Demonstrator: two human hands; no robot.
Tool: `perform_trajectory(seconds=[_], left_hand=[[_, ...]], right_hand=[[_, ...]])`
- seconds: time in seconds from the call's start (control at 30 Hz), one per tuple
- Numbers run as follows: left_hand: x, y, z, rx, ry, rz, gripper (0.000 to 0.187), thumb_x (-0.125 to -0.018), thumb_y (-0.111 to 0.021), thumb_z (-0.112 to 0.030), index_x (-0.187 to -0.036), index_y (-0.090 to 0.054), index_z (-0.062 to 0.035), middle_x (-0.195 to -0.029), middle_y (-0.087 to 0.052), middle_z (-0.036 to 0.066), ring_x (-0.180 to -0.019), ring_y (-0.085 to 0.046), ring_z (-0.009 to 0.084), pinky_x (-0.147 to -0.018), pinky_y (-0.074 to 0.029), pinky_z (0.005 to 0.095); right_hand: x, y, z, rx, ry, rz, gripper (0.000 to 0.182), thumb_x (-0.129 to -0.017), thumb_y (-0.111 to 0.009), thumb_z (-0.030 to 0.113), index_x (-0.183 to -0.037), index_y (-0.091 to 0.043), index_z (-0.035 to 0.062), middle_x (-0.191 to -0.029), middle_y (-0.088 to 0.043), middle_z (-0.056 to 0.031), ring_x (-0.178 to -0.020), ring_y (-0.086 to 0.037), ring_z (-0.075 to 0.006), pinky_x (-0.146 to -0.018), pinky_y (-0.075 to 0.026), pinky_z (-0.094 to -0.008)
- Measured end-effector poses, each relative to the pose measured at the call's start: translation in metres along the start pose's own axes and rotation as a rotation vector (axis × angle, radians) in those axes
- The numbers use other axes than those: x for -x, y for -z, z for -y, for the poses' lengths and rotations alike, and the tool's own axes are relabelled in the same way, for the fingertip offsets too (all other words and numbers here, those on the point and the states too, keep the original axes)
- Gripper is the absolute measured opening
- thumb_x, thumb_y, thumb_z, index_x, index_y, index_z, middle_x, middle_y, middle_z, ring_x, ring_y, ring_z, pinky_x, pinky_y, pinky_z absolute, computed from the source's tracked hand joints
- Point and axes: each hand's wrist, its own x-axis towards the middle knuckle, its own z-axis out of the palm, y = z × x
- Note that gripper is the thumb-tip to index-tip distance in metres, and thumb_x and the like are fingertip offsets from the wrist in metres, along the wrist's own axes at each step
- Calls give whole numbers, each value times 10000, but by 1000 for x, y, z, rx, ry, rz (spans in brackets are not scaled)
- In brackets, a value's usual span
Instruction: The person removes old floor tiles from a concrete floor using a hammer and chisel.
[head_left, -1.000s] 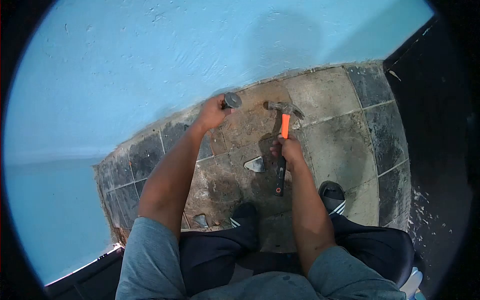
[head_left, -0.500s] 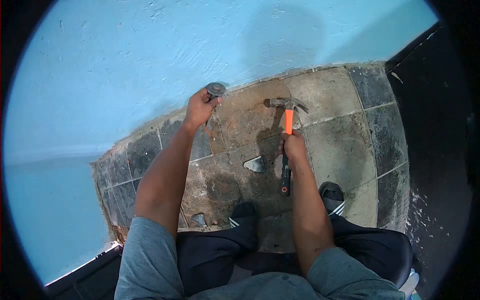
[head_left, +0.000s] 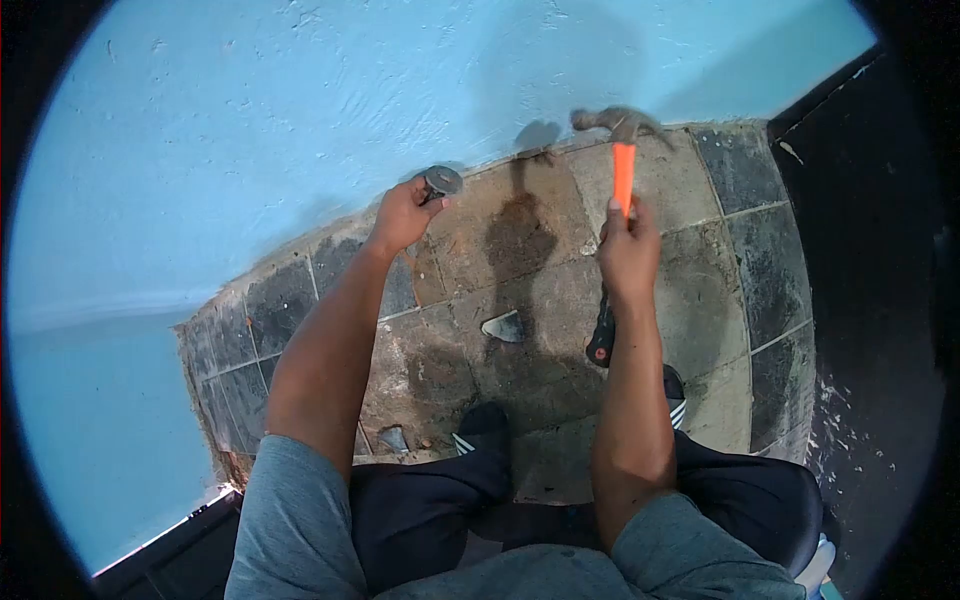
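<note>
Higher than before, our hammer seems head-heavy and stiff, best held toward its handle end; our right grip clamps it, our left grip a round-topped tool.

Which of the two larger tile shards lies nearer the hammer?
The tile shard ahead of the left foot; the other shard, left of that foot, lies farther.

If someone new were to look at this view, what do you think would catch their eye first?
Most likely the orange-necked hammer, held in the right hand right of centre. Then the bright blue wall, filling the top and left of the view. Near the wall's foot, the left hand grips a tool with a round grey top.
</note>
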Motion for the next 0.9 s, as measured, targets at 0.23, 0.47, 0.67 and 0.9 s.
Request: perform_trajectory(seconds=[0.23, 0.47, 0.67, 0.9], left_hand=[[-2, 1, 8, -126, 31, 17, 302, -909, -784, -228, -1094, -704, -3, -955, -752, 130, -821, -663, 206, -769, -507, 396], [5, 6, -5, -139, 17, -27, 312, -903, -786, -266, -1048, -700, -4, -891, -739, 139, -765, -658, 222, -732, -500, 408], [-1, 3, 16, -138, -101, -26, 326, -889, -792, -291, -991, -702, 5, -857, -713, 173, -731, -649, 289, -717, -500, 420], [2, 7, -16, -377, 56, 25, 356, -868, -802, -328, -959, -708, 3, -811, -696, 185, -736, -647, 347, -714, -497, 452]], right_hand=[[19, -22, 71, -33, 313, -242, 488, -1035, -565, 213, -1477, -478, 25, -964, -699, -182, -823, -673, -261, -740, -522, -379], [34, -66, 22, 430, 156, 339, 475, -988, -613, 236, -1445, -547, 125, -1119, -689, -278, -1033, -672, -449, -881, -529, -489], [13, -22, 56, 248, 269, 57, 465, -1002, -582, 214, -1448, -543, 90, -1072, -705, -247, -913, -698, -355, -794, -534, -447], [10, 18, 129, -132, 467, -356, 437, -1037, -547, 181, -1436, -518, 5, -794, -596, -71, -701, -544, -146, -649, -471, -325]])
